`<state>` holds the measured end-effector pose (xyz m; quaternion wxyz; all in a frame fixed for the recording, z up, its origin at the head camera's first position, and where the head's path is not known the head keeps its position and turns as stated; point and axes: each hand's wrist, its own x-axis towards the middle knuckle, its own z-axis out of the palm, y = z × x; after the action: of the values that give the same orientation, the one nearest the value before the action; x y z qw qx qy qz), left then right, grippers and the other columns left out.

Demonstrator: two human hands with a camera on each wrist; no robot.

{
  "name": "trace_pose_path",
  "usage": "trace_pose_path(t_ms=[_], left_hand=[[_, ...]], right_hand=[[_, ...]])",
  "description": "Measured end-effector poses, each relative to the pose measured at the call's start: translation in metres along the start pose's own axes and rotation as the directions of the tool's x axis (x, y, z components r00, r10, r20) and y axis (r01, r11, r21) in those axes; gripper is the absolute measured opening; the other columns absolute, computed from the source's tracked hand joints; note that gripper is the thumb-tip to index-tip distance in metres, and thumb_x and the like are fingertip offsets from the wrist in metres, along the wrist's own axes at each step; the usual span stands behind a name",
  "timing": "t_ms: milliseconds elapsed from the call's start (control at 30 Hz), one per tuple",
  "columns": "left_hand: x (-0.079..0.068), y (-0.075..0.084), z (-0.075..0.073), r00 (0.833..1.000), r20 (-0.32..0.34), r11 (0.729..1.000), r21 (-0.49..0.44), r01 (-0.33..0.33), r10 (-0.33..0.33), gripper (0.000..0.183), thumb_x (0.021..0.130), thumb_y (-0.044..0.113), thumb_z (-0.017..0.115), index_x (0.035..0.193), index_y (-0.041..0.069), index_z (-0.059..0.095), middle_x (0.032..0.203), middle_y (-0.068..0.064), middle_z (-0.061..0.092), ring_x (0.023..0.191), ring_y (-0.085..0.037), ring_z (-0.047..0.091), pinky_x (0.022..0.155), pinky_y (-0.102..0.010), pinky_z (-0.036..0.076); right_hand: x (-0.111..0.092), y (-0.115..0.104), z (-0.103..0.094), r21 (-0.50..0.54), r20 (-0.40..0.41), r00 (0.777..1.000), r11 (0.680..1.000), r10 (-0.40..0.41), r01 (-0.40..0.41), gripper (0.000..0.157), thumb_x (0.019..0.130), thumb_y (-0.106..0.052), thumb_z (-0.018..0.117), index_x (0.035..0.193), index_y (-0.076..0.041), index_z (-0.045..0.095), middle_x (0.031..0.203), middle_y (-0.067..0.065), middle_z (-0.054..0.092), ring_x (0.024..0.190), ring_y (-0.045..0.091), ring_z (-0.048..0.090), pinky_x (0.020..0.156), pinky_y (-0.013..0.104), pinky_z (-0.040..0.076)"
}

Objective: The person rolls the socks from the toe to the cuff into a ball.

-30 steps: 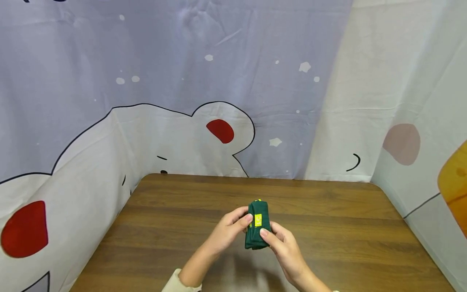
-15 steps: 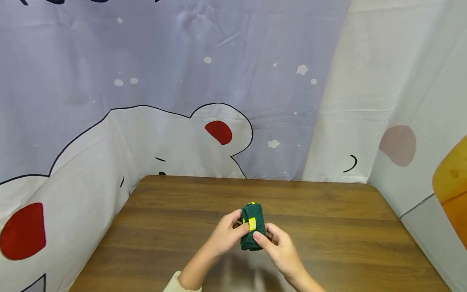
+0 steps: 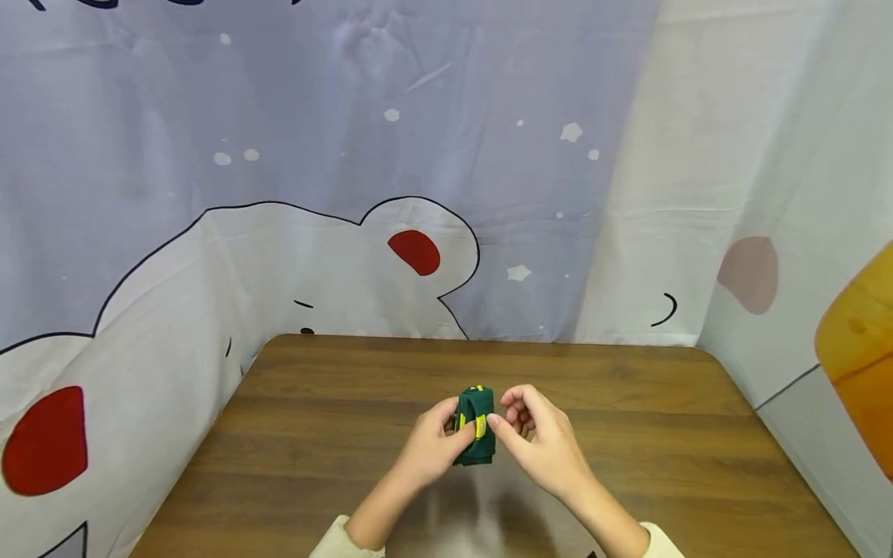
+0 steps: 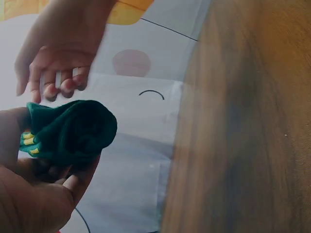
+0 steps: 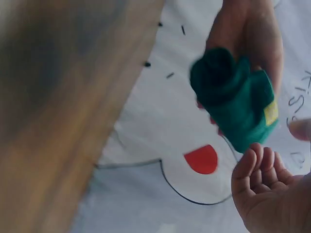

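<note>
A dark green rolled-up cloth (image 3: pixel 478 404) with yellow printed patches is held upright above the table. My left hand (image 3: pixel 429 447) grips its left side, thumb across the front and fingers behind. The spiral of rolled layers shows at its end in the left wrist view, where the roll (image 4: pixel 90 127) lies between thumb and fingers. My right hand (image 3: pixel 547 446) is just right of the roll with loosely bent fingers and nothing in its grasp. In the right wrist view, the right fingertips (image 5: pixel 252 158) are right at the cloth's lower edge.
A brown wood-grain table (image 3: pixel 335 387) with rounded far corners lies under both hands. A printed fabric backdrop (image 3: pixel 314 256) with cartoon shapes rises along its back and sides.
The right hand has let go of the cloth and moved up and to the right of it. The left hand keeps its grip, and the roll has shifted slightly left and turned.
</note>
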<state>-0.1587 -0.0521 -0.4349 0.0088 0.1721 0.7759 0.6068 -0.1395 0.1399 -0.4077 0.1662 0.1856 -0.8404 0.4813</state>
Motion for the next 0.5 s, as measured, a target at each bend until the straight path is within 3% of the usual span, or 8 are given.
trace_pose_path(t_ms=[100,233,500], left_hand=[[0.001,-0.004,0.002,0.999,-0.026,0.997,0.068,-0.022,0.024,0.032,0.093,0.015,0.066,0.121,-0.003,0.065,0.103,-0.014,0.067,0.089,-0.019,0.07,0.071,-0.027,0.06],[0.002,-0.008,0.005,0.998,-0.051,0.993,0.115,-0.025,0.031,0.032,0.093,0.017,0.068,0.12,0.0,0.067,0.103,-0.012,0.067,0.086,-0.017,0.071,0.068,-0.024,0.059],[0.004,-0.011,0.008,0.996,-0.075,0.99,0.139,-0.03,0.041,0.037,0.095,0.024,0.069,0.126,0.005,0.067,0.1,-0.012,0.075,0.085,-0.016,0.073,0.067,-0.024,0.059]], right_hand=[[0.009,-0.005,-0.001,-0.108,0.057,0.997,0.993,-0.043,0.049,0.027,0.088,-0.024,0.079,0.105,-0.017,0.059,0.084,-0.004,0.054,0.07,0.007,0.054,0.061,0.022,0.049],[0.018,-0.008,0.0,-0.228,0.115,0.993,0.972,-0.034,0.06,0.033,0.085,-0.026,0.081,0.106,-0.016,0.058,0.085,-0.005,0.053,0.067,0.006,0.052,0.06,0.021,0.047],[0.025,-0.005,0.002,-0.337,0.126,0.992,0.94,-0.009,0.052,0.027,0.082,-0.016,0.076,0.102,-0.017,0.057,0.081,-0.009,0.054,0.059,0.005,0.046,0.054,0.022,0.042]])
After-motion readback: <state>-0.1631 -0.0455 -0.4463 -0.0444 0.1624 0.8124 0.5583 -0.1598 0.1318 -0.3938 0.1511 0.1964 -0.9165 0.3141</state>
